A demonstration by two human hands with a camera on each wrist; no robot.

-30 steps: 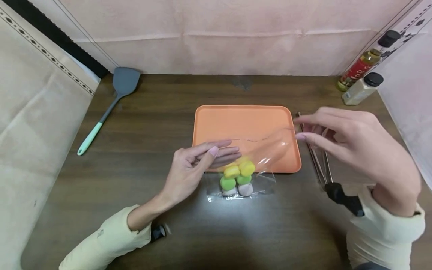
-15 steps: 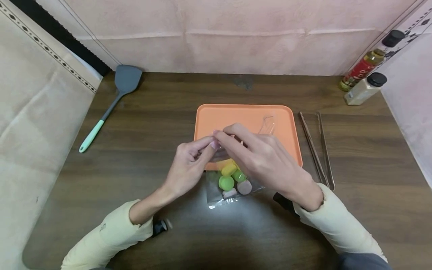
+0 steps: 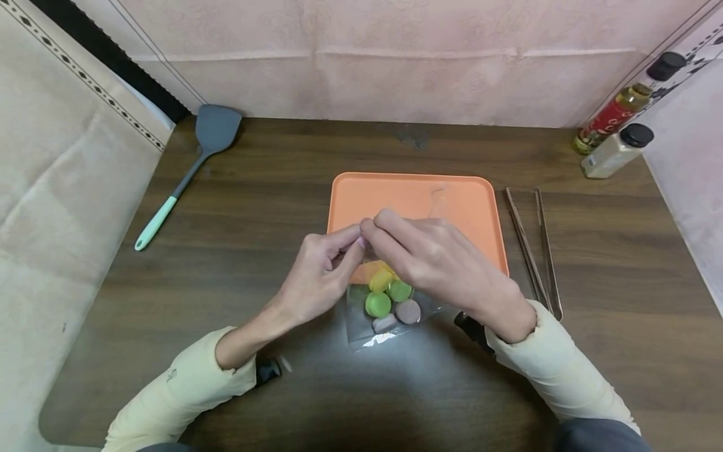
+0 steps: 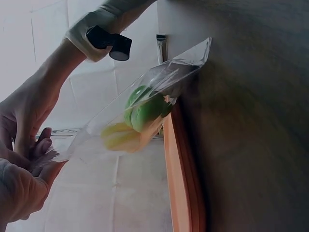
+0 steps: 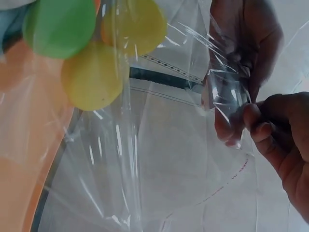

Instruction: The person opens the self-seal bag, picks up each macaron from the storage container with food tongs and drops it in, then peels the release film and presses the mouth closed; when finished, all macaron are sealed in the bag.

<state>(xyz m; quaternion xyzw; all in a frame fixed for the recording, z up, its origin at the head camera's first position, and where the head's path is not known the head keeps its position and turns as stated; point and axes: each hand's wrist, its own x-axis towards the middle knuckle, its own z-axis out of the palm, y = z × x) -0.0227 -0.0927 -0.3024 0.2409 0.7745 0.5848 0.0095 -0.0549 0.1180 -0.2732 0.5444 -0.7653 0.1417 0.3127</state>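
Note:
A clear plastic bag (image 3: pixel 361 333) hangs from both hands over the front edge of the orange tray (image 3: pixel 418 188). Inside it are several round pieces: yellow (image 3: pixel 381 280), green (image 3: pixel 378 304) and pale grey (image 3: pixel 408 311). My left hand (image 3: pixel 319 270) pinches the bag's upper edge between thumb and forefinger. Right beside it, my right hand (image 3: pixel 440 260) pinches the same edge, fingertips meeting the left ones. In the left wrist view the bag (image 4: pixel 91 130) slants down from the gathered fingers. The right wrist view shows film (image 5: pixel 227 96) bunched between the two hands.
Metal tongs (image 3: pixel 528 251) lie right of the tray, close to the right forearm. A grey spatula with a mint handle (image 3: pixel 155 223) lies at the left. An oil bottle (image 3: pixel 612 119) and a black-capped jar (image 3: pixel 617 150) stand at the back right, near the cloth wall.
My right hand has come left from beside the tongs to meet the left hand at the bag's edge. The left fingers, straighter before, now pinch the film. The bag's opening has been drawn together.

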